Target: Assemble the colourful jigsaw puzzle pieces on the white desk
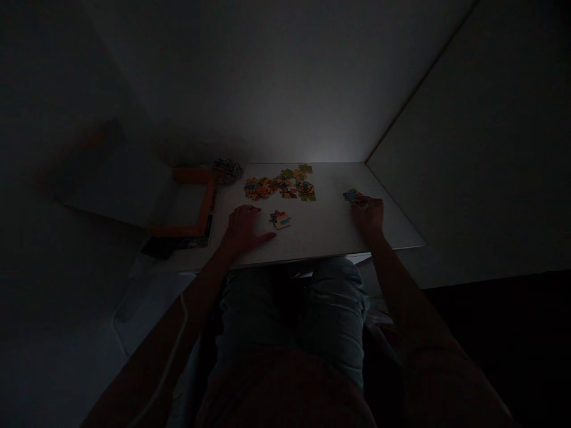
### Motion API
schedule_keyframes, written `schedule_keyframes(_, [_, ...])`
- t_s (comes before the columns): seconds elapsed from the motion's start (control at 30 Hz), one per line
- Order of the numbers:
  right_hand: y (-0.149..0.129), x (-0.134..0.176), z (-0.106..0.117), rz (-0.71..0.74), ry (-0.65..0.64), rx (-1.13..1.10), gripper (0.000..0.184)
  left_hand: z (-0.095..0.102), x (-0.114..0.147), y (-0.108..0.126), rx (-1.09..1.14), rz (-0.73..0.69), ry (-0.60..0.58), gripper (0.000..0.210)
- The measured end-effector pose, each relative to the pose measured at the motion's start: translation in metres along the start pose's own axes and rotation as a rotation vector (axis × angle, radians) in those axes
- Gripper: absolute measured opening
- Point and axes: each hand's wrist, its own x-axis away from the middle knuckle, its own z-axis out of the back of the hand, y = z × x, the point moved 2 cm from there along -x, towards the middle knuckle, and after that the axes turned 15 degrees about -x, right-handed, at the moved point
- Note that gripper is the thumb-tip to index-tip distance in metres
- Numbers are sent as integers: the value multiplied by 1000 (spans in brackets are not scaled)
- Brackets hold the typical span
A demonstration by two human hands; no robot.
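Observation:
My left hand point(244, 230) lies on the white table, thumb and fingers spread, with nothing in it. Just right of its fingers is a small cluster of puzzle pieces point(281, 220) in red, blue and cream, apart from the hand. Over on the right, the fingers of my right hand point(367, 215) are closed on a bluish puzzle piece point(351, 195) at the tabletop; they partly cover it. Farther back, near the table's middle, several jigsaw pieces point(259, 188) in orange, yellow and green lie together, some perhaps joined.
An orange-edged open box point(203, 208) stands at the left, over a dark printed sheet or lid point(178, 244). Behind it sits a greyish tangled bundle point(227, 171). Walls border the table point(321, 229) at the back and right. The light is very dim.

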Motion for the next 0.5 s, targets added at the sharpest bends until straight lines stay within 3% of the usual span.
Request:
schedule_keyframes(0.1, [-4, -6, -19, 79, 40, 0, 36, -2, -2, 1, -37, -6, -16, 72])
schedule_keyframes(0.2, [-27, -15, -52, 140, -70, -14, 35, -2, -4, 3, -61, -15, -24, 72])
schedule_keyframes(0.3, [-50, -27, -81, 121, -161, -12, 49, -3, -8, 4, -83, -9, -37, 70])
schedule_keyframes(0.4, [-62, -39, -96, 128, -184, -6, 63, -5, -12, 4, -116, 17, -81, 74])
schedule_keyframes(0.5, [-62, -45, -101, 135, -187, -6, 60, -6, -15, 5, -125, 26, -112, 76])
